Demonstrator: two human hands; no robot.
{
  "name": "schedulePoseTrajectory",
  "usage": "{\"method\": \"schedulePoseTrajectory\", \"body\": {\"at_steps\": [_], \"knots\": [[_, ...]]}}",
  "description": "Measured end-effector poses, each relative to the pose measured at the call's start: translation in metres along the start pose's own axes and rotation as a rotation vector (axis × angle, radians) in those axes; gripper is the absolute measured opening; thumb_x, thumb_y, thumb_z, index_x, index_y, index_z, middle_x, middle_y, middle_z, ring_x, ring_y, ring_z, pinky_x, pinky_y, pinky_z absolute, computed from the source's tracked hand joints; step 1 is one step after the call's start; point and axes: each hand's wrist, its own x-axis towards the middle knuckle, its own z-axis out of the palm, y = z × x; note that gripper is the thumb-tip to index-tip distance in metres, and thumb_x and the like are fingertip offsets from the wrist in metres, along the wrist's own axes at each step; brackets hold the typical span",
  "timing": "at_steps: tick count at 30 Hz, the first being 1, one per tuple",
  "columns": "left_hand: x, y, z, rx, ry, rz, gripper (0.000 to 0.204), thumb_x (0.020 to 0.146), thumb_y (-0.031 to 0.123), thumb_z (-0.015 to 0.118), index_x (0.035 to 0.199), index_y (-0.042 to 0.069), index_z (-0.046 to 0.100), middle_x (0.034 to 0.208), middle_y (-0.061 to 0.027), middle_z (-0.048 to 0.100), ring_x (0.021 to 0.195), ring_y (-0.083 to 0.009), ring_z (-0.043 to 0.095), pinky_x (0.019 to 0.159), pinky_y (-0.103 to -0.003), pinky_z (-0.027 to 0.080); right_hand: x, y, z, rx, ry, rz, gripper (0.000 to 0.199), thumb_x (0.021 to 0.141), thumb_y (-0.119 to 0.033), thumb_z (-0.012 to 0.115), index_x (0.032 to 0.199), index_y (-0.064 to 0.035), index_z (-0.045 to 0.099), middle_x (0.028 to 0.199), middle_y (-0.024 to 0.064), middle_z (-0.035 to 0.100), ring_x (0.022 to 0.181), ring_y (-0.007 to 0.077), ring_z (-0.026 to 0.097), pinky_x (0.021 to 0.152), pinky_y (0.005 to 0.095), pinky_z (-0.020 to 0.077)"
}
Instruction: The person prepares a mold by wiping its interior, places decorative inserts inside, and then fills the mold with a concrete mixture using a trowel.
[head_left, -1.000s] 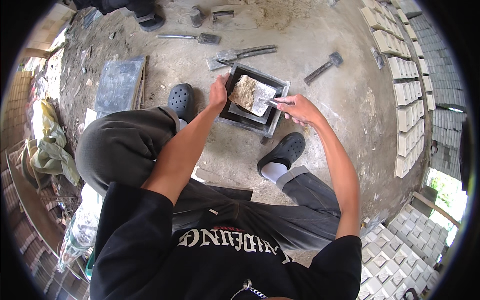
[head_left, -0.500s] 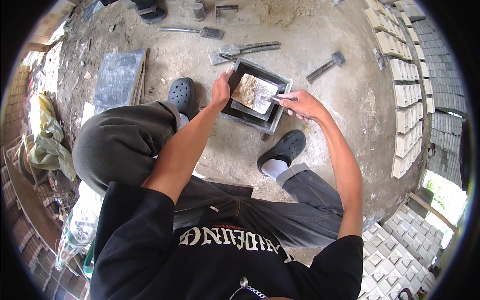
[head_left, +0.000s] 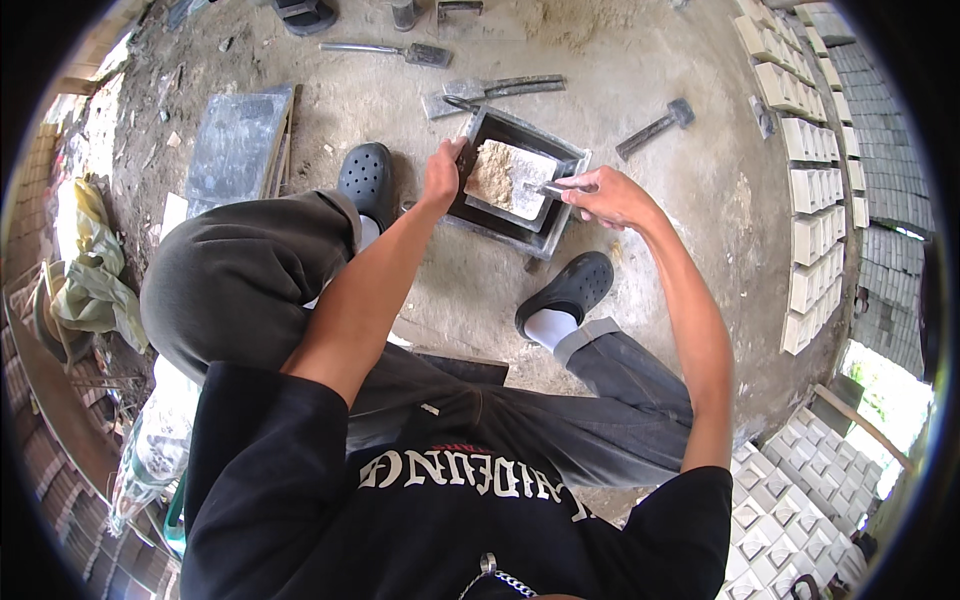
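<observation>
My left hand (head_left: 441, 178) is closed on the left wall of a dark rectangular box mold (head_left: 545, 240) that lies on the ground between my feet. In my right hand (head_left: 610, 198) is the handle of a small trowel (head_left: 553, 188), its front end reaching into the mold from the right. Inside, a clump of crumbly beige mix (head_left: 492, 175) sits on the left of a whitish surface (head_left: 532, 172). I cannot tell where the trowel's blade ends against that pale surface.
Beyond the mold lie a hammer (head_left: 657, 128), a long-handled tool (head_left: 388, 52) and another flat-bladed tool (head_left: 515, 88). Dark boards (head_left: 238, 145) are stacked at the left. Rows of cream molded blocks (head_left: 813, 185) line the right side. Loose sand (head_left: 570, 22) lies at the far edge.
The whole view has shifted slightly. My right hand's lower fingers have curled in closer round the trowel handle. My left hand keeps its place on the mold wall.
</observation>
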Motion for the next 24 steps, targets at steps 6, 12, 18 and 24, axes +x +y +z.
{"method": "schedulePoseTrajectory", "body": {"at_steps": [6,12,18,24], "knots": [[-0.030,-0.011,-0.001,0.040,0.166,-0.067,0.065,0.102,0.037,0.020,0.129,-0.012,0.053,0.132,-0.0242,0.057,0.124,-0.0285,0.053,0.109,-0.032,0.032,0.011,0.021,0.004,-0.149,0.061,-0.105,0.036,0.090,-0.030,0.065,0.124,-0.0191,0.068,0.062,0.0031,0.059,0.043,0.0113,0.050,0.041,0.0302,0.0422],[-0.045,-0.005,-0.004,0.108,0.114,-0.133,0.064,0.101,0.036,0.019,0.133,-0.011,0.050,0.136,-0.0212,0.055,0.127,-0.0272,0.051,0.110,-0.032,0.030,-0.006,-0.013,-0.002,-0.122,0.001,0.027,0.038,0.091,-0.029,0.064,0.126,-0.0175,0.066,0.061,0.0035,0.059,0.042,0.0119,0.050,0.039,0.0292,0.0413],[-0.047,-0.001,0.001,0.174,0.142,-0.028,0.064,0.100,0.037,0.021,0.129,-0.008,0.055,0.131,-0.0251,0.058,0.127,-0.0285,0.052,0.109,-0.034,0.031,-0.007,-0.015,-0.001,-0.131,-0.021,0.016,0.039,0.090,-0.030,0.065,0.127,-0.0171,0.065,0.061,0.0042,0.060,0.042,0.0114,0.049,0.039,0.0291,0.0406],[-0.060,0.009,-0.001,0.257,0.163,-0.046,0.060,0.101,0.037,0.025,0.128,-0.006,0.057,0.131,-0.0255,0.057,0.130,-0.0344,0.048,0.111,-0.035,0.029,-0.002,0.005,0.001,-0.190,-0.012,-0.050,0.036,0.090,-0.030,0.067,0.123,-0.0188,0.068,0.071,0.0042,0.063,0.059,0.0111,0.057,0.057,0.0293,0.0443]]}}
